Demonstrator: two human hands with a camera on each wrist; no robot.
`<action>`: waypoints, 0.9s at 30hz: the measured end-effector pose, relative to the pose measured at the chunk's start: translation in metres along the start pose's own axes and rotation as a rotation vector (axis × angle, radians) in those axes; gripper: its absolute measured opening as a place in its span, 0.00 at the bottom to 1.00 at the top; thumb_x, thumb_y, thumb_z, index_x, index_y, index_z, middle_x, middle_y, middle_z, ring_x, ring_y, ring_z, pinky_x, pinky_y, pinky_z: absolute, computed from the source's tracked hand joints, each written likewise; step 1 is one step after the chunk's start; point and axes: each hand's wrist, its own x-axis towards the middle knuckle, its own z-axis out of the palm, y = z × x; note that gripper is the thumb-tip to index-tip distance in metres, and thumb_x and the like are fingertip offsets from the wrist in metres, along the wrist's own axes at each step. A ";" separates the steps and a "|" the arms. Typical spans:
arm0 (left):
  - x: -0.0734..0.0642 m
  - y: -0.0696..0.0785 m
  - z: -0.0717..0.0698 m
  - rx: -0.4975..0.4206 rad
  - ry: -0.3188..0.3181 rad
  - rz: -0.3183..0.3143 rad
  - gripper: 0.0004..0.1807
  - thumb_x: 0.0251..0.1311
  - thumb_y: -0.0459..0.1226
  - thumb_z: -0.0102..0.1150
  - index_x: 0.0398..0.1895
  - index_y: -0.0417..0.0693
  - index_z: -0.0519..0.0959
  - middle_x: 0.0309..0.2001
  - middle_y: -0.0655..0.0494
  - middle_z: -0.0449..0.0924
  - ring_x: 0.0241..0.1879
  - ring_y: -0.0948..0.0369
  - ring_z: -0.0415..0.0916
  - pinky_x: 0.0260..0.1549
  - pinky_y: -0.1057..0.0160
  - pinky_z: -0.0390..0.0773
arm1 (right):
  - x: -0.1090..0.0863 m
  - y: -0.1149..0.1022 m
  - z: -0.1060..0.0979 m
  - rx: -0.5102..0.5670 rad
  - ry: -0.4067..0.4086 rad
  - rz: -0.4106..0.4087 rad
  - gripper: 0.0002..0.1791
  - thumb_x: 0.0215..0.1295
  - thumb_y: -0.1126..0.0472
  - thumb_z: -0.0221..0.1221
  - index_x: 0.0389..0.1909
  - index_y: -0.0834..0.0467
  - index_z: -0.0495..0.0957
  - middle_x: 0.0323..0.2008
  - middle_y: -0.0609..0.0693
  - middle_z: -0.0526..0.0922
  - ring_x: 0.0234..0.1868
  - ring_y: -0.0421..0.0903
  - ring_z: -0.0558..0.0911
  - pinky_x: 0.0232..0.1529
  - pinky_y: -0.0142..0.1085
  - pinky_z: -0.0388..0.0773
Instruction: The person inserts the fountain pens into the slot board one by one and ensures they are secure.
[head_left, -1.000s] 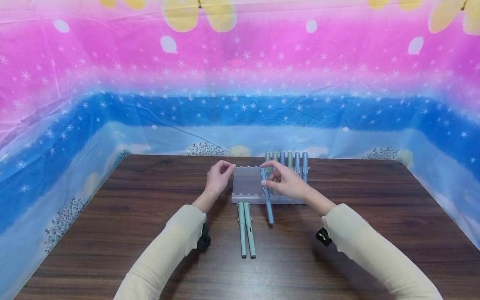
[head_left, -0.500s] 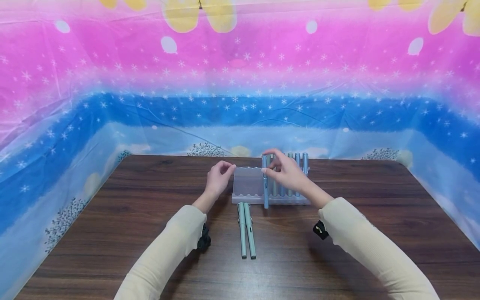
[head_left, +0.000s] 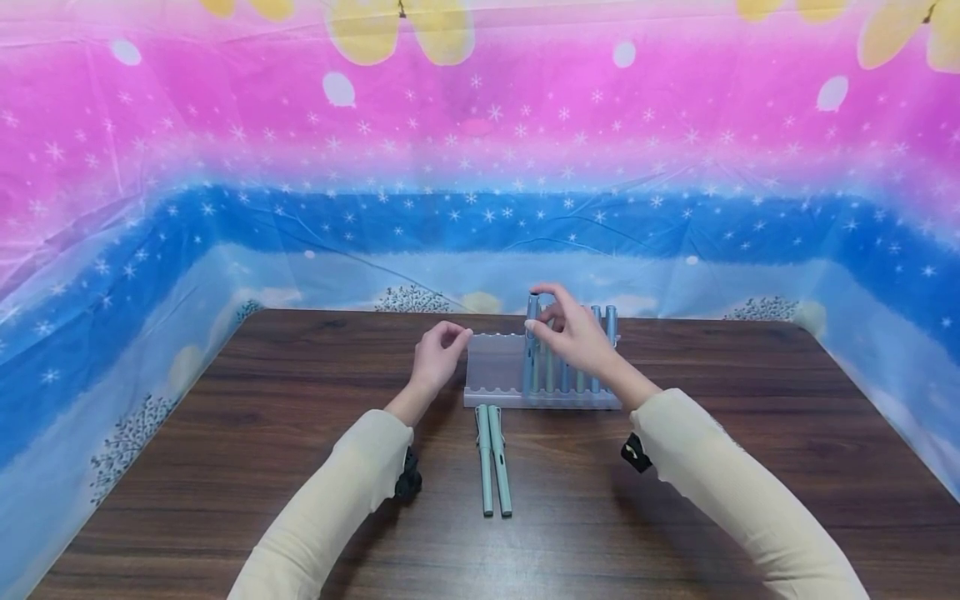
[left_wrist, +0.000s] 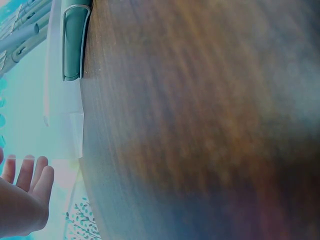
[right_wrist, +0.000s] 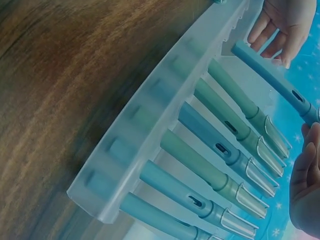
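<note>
Right hand's (head_left: 577, 340) pinch on blue pen (right_wrist: 272, 77), left hand's (head_left: 437, 355) on rack's (head_left: 495, 363) edge, room between

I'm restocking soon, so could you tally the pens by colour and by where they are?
Green pens in the rack: 3
Loose green pens on the table: 2
Blue pens in the rack: 3
Held blue pen, in the right hand: 1
Total: 9 pens

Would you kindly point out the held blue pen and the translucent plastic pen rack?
Held blue pen (right_wrist: 270, 74): right wrist view, middle of the barrel.
Translucent plastic pen rack (head_left: 495, 362): head view, bare back panel.
</note>
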 end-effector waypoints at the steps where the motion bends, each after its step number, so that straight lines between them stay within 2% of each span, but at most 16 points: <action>1: 0.000 0.000 0.000 -0.001 0.000 0.001 0.12 0.59 0.42 0.52 0.35 0.42 0.75 0.37 0.50 0.76 0.39 0.56 0.71 0.42 0.59 0.68 | 0.000 0.001 0.001 -0.006 0.012 -0.014 0.24 0.59 0.59 0.56 0.56 0.50 0.61 0.28 0.47 0.79 0.14 0.43 0.71 0.15 0.37 0.67; 15: 0.001 0.000 0.000 0.006 0.001 0.001 0.12 0.59 0.42 0.53 0.35 0.41 0.75 0.36 0.50 0.76 0.38 0.56 0.71 0.42 0.59 0.68 | -0.005 0.006 0.015 -0.119 0.101 -0.110 0.23 0.59 0.59 0.56 0.55 0.53 0.62 0.28 0.48 0.78 0.14 0.40 0.68 0.15 0.35 0.65; 20: 0.001 0.000 0.000 0.007 0.000 0.001 0.12 0.59 0.42 0.52 0.36 0.41 0.75 0.37 0.50 0.76 0.39 0.56 0.71 0.42 0.59 0.68 | -0.006 0.008 0.016 -0.105 0.084 -0.091 0.24 0.59 0.59 0.56 0.56 0.53 0.62 0.28 0.48 0.78 0.14 0.40 0.68 0.16 0.35 0.65; 27: 0.000 0.001 0.000 0.011 0.004 -0.003 0.12 0.59 0.42 0.53 0.35 0.41 0.75 0.37 0.50 0.76 0.39 0.56 0.71 0.43 0.59 0.68 | -0.005 0.011 0.019 -0.099 0.022 -0.064 0.24 0.60 0.57 0.55 0.56 0.50 0.61 0.29 0.47 0.79 0.16 0.39 0.71 0.18 0.36 0.68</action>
